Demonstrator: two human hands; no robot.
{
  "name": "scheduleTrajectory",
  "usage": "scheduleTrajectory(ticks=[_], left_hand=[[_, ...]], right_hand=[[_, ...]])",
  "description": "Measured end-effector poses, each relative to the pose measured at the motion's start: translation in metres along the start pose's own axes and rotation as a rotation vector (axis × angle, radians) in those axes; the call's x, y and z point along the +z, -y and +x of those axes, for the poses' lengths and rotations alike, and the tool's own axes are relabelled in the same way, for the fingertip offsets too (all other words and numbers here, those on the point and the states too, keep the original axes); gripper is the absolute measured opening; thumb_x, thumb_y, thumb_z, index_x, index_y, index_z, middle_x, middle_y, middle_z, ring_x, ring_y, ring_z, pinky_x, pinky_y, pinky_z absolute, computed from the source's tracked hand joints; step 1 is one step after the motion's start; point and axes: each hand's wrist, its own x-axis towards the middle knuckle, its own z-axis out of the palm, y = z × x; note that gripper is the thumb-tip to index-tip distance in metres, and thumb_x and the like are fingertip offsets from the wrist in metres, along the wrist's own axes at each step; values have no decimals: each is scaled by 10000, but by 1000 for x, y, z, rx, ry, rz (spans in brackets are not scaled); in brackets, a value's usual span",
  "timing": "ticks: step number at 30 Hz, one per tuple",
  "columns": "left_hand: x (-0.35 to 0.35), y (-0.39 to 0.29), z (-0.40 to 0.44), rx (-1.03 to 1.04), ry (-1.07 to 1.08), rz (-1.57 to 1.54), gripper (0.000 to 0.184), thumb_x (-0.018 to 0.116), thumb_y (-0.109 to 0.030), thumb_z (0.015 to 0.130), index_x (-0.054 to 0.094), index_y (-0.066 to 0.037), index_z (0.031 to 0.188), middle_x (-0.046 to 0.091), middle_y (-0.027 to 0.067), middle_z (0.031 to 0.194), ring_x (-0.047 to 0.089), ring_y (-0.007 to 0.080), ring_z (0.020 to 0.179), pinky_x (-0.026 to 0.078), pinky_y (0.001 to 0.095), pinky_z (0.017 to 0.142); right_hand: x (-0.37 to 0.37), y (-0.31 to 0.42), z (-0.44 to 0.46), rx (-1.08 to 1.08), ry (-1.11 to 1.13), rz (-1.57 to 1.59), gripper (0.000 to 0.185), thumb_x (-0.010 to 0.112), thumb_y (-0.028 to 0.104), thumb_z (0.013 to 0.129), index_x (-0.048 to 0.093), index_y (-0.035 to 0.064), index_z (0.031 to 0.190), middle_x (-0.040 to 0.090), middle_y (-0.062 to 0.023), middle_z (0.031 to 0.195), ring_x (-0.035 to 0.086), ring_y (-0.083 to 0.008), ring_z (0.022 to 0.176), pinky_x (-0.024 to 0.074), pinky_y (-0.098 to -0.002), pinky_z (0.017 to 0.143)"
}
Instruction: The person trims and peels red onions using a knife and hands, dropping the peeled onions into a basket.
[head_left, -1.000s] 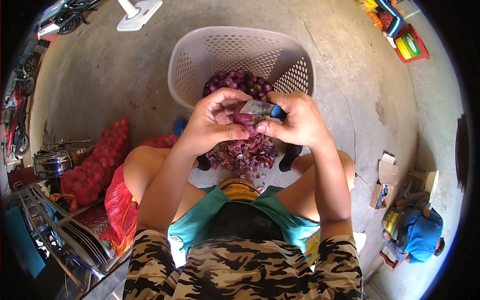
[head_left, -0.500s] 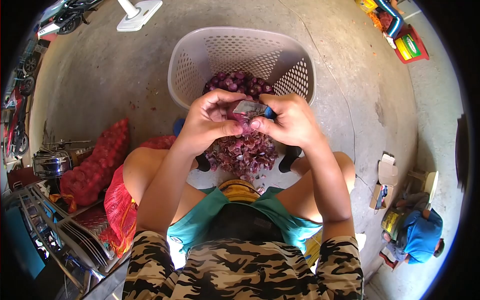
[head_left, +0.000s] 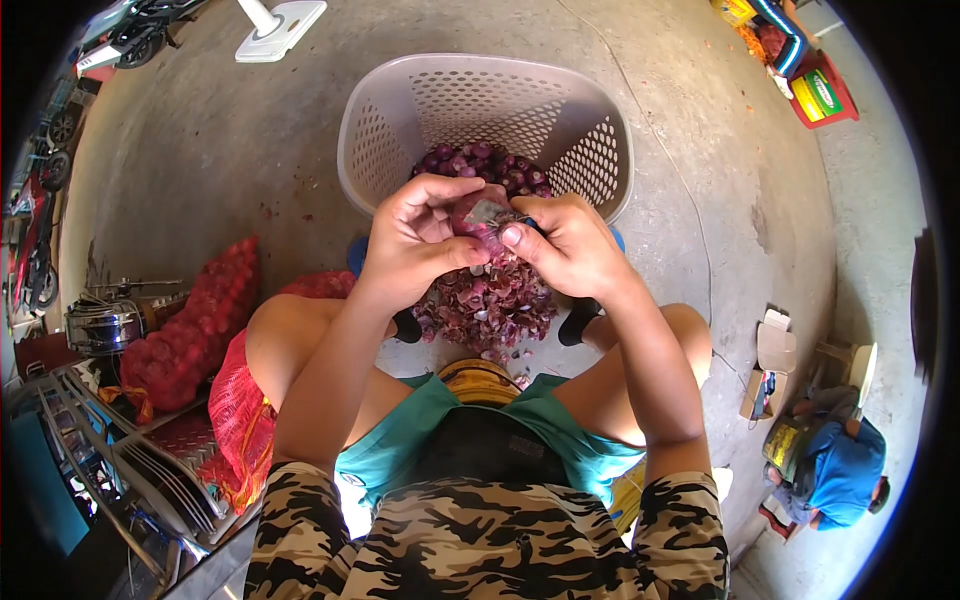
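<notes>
A red onion (head_left: pixel 470 212) is held up in front of me, with my left hand (head_left: pixel 418 236) closed around its left side. My right hand (head_left: pixel 568 240) grips a knife (head_left: pixel 487 213) whose short, broad blade lies against the onion; most of its handle is hidden in my fingers. My right thumb presses close to the onion's lower right. Below my hands is a heap of onion skins (head_left: pixel 490 305) on the floor. Just beyond them, a pale perforated basket (head_left: pixel 365 130) holds several purple onions (head_left: pixel 480 160).
Red mesh sacks (head_left: pixel 195 325) of onions lie at my left, beside a metal frame (head_left: pixel 150 460). At right are an open cardboard box (head_left: pixel 770 365) and a seated person in a blue shirt (head_left: pixel 845 465). A red tub (head_left: pixel 825 90) stands at the upper right.
The knife blade has turned and now shows less of its face, lying closer on the onion. My right hand has tilted slightly; more of the onion is visible.
</notes>
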Motion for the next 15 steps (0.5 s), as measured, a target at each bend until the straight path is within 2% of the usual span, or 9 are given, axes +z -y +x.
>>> scheduleTrajectory(ticks=[2, 11, 15], left_hand=[[4, -1, 0, 23, -34, 74, 545, 777, -109, 718, 521, 0, 1186, 579, 192, 1168, 555, 275, 1112, 462, 400, 938], [8, 15, 1, 262, -74, 142, 575, 775, 27, 675, 494, -45, 1172, 539, 167, 1217, 560, 271, 1094, 460, 411, 935], [14, 18, 2, 375, -108, 220, 579, 781, 19, 671, 475, -51, 1157, 547, 152, 1188, 563, 259, 1087, 449, 408, 948]], right_hand=[[1, -1, 0, 9, -5, 14, 402, 546, 421, 885, 605, 48, 748, 550, -150, 569, 582, -336, 568, 438, -399, 532], [10, -7, 0, 51, -35, 156, 440, 490, 417, 918, 605, 18, 774, 516, -139, 542, 535, -287, 505, 422, -382, 524], [12, -9, 0, 75, -40, 196, 441, 473, 404, 927, 598, 10, 773, 514, -151, 553, 526, -286, 518, 417, -380, 534]])
